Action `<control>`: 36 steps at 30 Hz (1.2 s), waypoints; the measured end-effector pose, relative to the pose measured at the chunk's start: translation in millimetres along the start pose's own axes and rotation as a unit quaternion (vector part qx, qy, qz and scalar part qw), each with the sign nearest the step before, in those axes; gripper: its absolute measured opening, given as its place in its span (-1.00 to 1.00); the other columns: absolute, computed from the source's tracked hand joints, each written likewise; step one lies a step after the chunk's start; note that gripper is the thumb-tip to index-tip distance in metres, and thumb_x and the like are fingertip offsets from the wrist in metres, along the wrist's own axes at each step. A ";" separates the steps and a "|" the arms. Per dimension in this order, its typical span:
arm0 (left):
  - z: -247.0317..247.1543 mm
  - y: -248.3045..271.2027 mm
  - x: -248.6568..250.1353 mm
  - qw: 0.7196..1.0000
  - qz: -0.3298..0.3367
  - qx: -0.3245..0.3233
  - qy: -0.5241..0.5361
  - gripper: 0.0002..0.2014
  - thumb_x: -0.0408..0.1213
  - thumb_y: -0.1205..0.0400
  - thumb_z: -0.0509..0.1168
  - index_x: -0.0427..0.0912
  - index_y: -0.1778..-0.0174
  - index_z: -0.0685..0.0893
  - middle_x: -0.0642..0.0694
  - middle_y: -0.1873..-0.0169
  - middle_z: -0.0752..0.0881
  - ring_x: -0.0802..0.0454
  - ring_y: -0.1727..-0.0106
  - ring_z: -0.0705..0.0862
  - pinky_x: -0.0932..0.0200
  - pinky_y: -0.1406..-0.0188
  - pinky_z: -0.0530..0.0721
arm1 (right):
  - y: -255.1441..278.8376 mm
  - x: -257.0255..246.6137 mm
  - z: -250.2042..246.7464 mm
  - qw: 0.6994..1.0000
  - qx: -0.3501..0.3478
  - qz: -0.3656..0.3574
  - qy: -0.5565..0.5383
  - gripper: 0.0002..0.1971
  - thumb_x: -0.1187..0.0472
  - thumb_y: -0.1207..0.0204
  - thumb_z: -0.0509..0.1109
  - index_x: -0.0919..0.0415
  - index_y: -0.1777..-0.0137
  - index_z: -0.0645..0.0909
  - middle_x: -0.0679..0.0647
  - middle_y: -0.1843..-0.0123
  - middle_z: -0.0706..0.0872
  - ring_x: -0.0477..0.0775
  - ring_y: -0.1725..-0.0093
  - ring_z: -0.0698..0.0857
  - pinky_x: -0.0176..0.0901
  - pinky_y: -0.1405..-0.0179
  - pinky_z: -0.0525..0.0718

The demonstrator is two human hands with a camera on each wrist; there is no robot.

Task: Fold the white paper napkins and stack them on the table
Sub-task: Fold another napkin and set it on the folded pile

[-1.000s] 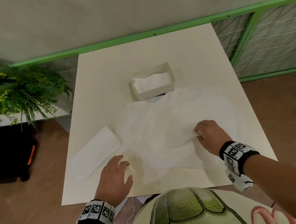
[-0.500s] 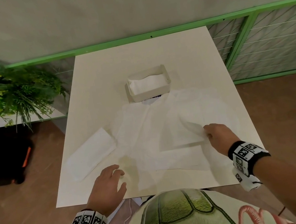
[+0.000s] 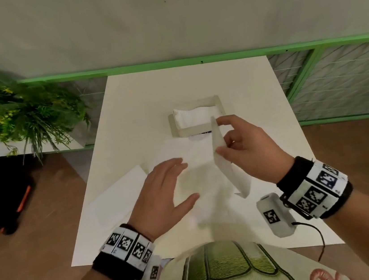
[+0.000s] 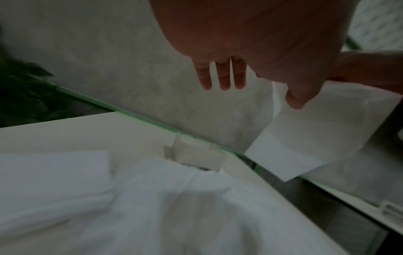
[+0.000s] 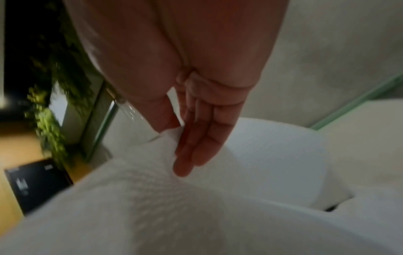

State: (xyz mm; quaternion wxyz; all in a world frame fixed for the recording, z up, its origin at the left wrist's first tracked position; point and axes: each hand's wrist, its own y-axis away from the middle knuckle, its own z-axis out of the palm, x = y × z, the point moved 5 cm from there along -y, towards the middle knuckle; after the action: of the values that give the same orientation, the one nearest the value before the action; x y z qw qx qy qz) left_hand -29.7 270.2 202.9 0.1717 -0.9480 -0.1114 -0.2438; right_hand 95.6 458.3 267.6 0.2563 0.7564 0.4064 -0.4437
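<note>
My right hand [image 3: 225, 136] pinches a white paper napkin [image 3: 225, 162] between thumb and fingers and holds it on edge in the air, above the table [image 3: 172, 87]. The right wrist view shows the thumb and fingers [image 5: 196, 138] closed on the napkin's [image 5: 152, 189] upper edge. My left hand [image 3: 184, 182] hovers just left of it with straight, spread fingers [image 4: 220, 75], holding nothing. More unfolded napkins [image 3: 187, 153] lie spread under both hands. A folded napkin [image 3: 120, 197] lies on the table's left side.
A white open box [image 3: 197, 119] with napkins in it stands mid-table behind the hands. A green plant [image 3: 11, 115] is off the table's left, a black case [image 3: 3, 194] on the floor below it. A green-framed railing [image 3: 311, 80] runs along the back and right.
My right hand has lifted the napkin off the spread sheets and raised it toward the box. My left hand has risen from the table's front edge and moved in toward the napkin.
</note>
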 end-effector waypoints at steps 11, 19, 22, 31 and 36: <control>-43.2 -23.2 -25.5 0.981 -0.082 0.038 0.174 -0.72 -0.03 -0.58 0.50 0.05 -0.18 0.70 0.26 -0.08 0.72 0.28 -0.16 0.64 0.22 -0.20 0.59 | -33.9 -57.4 46.5 0.954 -0.065 0.108 -0.270 -0.57 0.47 -0.55 0.48 0.18 -0.38 0.57 0.29 0.25 0.59 0.06 0.34 0.71 -0.23 0.34 0.66; -51.2 -4.8 -60.8 0.987 -0.068 -0.064 0.130 -0.93 -0.09 -0.62 0.35 0.04 0.10 0.69 0.16 0.31 0.71 0.15 0.23 0.67 0.08 0.14 0.65 | -33.2 -71.7 69.6 0.979 0.006 -0.125 0.164 -0.27 -0.38 -0.35 0.47 -0.18 -0.51 0.46 -0.11 -0.48 0.50 -0.03 -0.51 0.44 -0.10 -0.48 0.44; -53.2 2.1 -66.0 0.989 -0.035 -0.109 0.089 -0.91 -0.07 -0.64 0.32 0.05 0.07 0.69 0.12 0.34 0.70 0.11 0.27 0.65 0.06 0.22 0.63 | -33.7 -57.5 110.0 0.928 -0.109 -0.144 0.325 -0.34 -0.46 -0.35 0.36 -0.17 -0.40 0.60 -0.04 -0.59 0.44 0.16 -0.67 0.23 0.11 -0.65 0.18; -53.3 60.9 -129.8 0.940 -0.222 -0.097 0.239 -0.90 -0.10 -0.62 0.50 0.07 0.19 0.74 0.07 0.32 0.76 0.22 0.31 0.66 0.26 0.25 0.58 | -42.9 26.1 155.9 0.961 -0.182 0.191 -0.080 -0.79 0.09 -0.38 0.65 0.19 0.21 0.72 0.19 0.14 0.78 0.12 0.15 0.74 0.01 0.09 0.62; -44.2 110.6 -168.7 0.869 -0.364 -0.076 0.325 -0.87 -0.13 -0.58 0.56 -0.09 0.18 0.80 0.00 0.39 0.67 0.14 0.37 0.56 0.26 0.33 0.50 | -35.0 66.7 201.2 0.917 -0.197 0.301 -0.171 -0.75 0.24 -0.46 0.63 0.39 0.00 0.71 0.32 -0.05 0.79 0.25 -0.04 0.80 0.15 -0.11 0.71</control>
State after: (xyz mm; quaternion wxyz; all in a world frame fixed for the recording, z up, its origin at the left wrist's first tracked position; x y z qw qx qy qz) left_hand -160.4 130.6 124.8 0.0247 -0.7171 -0.3679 -0.5914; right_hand -8.7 352.4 112.5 0.5874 0.6896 0.1891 -0.3791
